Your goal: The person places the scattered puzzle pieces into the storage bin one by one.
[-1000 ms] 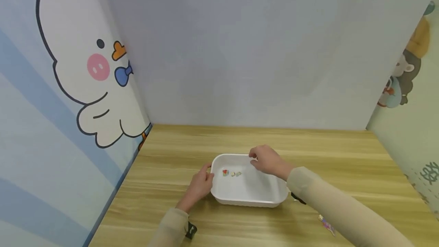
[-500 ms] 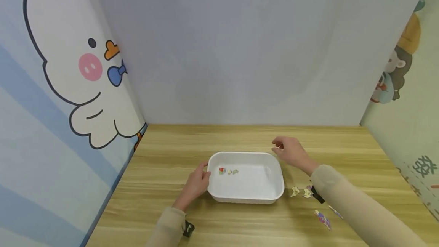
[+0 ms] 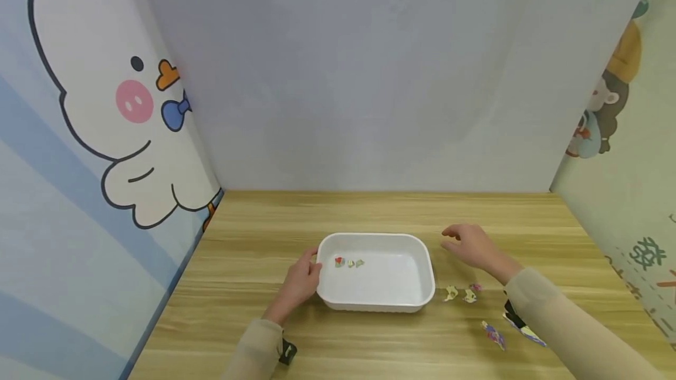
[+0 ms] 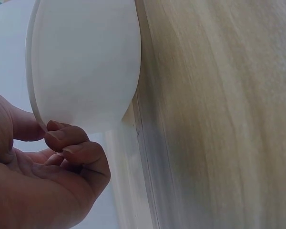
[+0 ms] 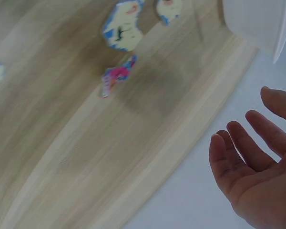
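Note:
A white plastic tray (image 3: 376, 286) with rounded corners sits on the wooden table. My left hand (image 3: 300, 279) pinches its left rim; in the left wrist view the thumb lies inside the tray wall (image 4: 86, 62) and curled fingers outside. Three small flat cutout pieces lie in the tray's left part, one with a red patch (image 3: 339, 262). To the right of the tray my right hand (image 3: 472, 245) hovers above the table, fingers loosely bent, holding nothing. Below it lie a yellowish cutout (image 3: 450, 293), another pale cutout (image 3: 469, 296) and a small pink one (image 3: 476, 287).
Nearer the front right lie a purple-pink cutout (image 3: 493, 335) and a long pale one (image 3: 530, 333), partly under the right wrist strap. A grey-white curtain (image 3: 369, 87) stands behind the table (image 3: 253, 239), with a printed wall on each side.
My right hand has moved from over the tray out to the right, uncovering cutouts on the table. The left hand keeps its hold on the rim. The view has shifted slightly.

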`<action>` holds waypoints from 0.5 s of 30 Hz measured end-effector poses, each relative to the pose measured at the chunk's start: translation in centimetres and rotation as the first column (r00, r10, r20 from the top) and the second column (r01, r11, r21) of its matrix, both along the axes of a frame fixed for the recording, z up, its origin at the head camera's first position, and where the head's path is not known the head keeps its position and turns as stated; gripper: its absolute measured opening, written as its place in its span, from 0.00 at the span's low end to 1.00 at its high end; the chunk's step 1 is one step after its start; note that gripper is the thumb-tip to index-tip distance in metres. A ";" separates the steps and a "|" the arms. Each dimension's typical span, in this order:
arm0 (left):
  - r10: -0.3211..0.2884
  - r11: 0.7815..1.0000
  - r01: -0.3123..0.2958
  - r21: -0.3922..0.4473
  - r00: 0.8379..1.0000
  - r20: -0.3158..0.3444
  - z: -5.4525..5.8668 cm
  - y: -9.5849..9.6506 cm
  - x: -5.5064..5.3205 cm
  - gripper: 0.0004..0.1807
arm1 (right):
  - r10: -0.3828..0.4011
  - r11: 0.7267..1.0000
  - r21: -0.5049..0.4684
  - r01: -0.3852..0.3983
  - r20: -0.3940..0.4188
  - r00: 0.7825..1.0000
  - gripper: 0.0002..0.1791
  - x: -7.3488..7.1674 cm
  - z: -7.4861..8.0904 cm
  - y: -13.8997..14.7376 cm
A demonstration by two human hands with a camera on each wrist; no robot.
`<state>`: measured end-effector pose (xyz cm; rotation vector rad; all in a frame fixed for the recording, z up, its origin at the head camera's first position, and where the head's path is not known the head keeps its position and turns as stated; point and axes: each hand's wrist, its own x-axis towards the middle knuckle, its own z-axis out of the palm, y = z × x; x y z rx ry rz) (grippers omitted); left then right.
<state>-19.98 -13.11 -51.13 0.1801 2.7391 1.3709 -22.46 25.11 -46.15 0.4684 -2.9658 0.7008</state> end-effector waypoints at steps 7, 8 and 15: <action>0.000 1.000 0.000 -0.013 1.000 -0.003 0.2 0.0 0.2 0.22 | 0.042 0.999 0.029 -0.046 0.124 0.991 0.16 1.7 -0.5 2.1; -0.001 1.000 0.001 -0.014 1.000 -0.001 0.2 0.1 0.2 0.22 | 0.051 0.998 0.025 -0.055 0.140 0.989 0.16 2.0 -0.5 2.4; 0.006 1.000 -0.006 -0.013 1.000 -0.014 0.4 0.1 0.2 0.21 | 0.098 0.995 0.009 -0.102 0.213 0.972 0.12 3.3 -1.7 4.3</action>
